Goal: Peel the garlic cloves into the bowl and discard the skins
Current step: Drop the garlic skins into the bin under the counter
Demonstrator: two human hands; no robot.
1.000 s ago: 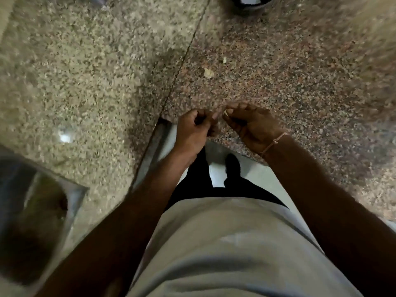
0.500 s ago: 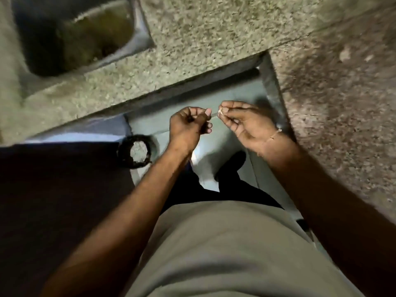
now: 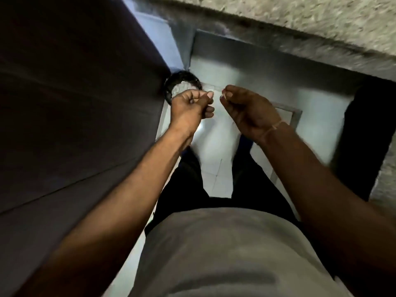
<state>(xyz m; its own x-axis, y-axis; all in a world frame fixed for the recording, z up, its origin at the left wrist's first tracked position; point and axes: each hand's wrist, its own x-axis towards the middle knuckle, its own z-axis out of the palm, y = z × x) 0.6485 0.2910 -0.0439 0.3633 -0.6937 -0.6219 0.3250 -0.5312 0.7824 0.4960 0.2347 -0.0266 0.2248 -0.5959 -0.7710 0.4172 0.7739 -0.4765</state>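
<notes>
the person has turned from the speckled counter (image 3: 321,16), so the hands now hang over the floor and a dark bin (image 3: 182,82) shows just beyond the left hand (image 3: 189,106): skins look due for discarding. both hands are curled, fingertips pinched, now slightly apart. the right hand (image 3: 248,112) nips something pale; clove or skin, i cannot tell. no bowl is in sight.

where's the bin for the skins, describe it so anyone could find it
Find the big dark panel filling the left side. At its right edge, on the pale floor just beyond the left hand, sits a round black bin: the only circular, dark-rimmed thing there, with pale contents.
</notes>
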